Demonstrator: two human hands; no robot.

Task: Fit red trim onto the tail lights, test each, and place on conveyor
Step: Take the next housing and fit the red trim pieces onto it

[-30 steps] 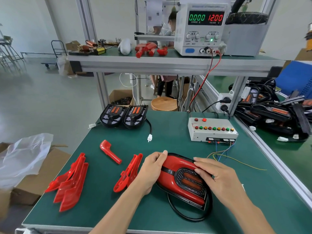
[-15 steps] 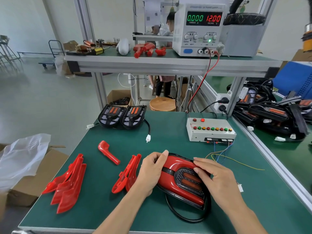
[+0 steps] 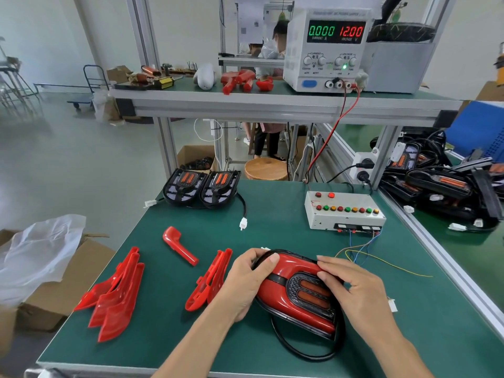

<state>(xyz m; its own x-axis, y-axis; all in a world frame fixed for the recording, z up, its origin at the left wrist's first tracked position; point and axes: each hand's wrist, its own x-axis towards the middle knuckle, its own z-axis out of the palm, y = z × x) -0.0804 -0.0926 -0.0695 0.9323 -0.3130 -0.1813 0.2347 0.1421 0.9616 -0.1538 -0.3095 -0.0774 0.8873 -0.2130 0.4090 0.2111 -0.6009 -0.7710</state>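
Cardboard box (image 3: 195,156) holding dark parts, both hands' fingers gripping tail light (image 3: 297,289)

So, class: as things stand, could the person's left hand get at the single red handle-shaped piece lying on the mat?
Probably yes. The red handle-shaped piece lies in the open on the mat, forward and left of the left hand, with nothing between. But that hand's grip is on the tail light, so it must let go first.

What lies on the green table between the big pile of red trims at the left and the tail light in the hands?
In the head view, a smaller stack of red trims lies between the big pile and the tail light, close beside the left hand.
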